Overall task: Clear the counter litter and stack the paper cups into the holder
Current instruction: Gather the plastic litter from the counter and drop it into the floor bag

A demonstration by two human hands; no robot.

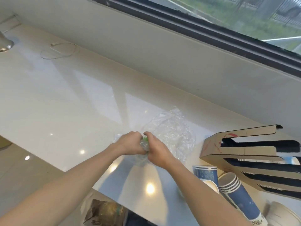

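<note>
A crumpled clear plastic wrapper [172,128] lies on the glossy white counter [73,98], spreading to the right of my hands. My left hand [130,144] and my right hand [156,150] are pressed together over one bunched end of it, where a bit of green shows between the fingers. Both hands grip the plastic. A brown cardboard cup holder [244,154] with long dark slots lies on its side at the right. Below it are blue paper cups: a nested stack lying down [241,194] and a cup standing upside down [206,173].
A thin white cable [58,51] is looped on the counter at the far left, near a metal object [4,43] at the edge. A bin with a bag [104,212] sits below the counter's front edge. A window sill and wall run along the back.
</note>
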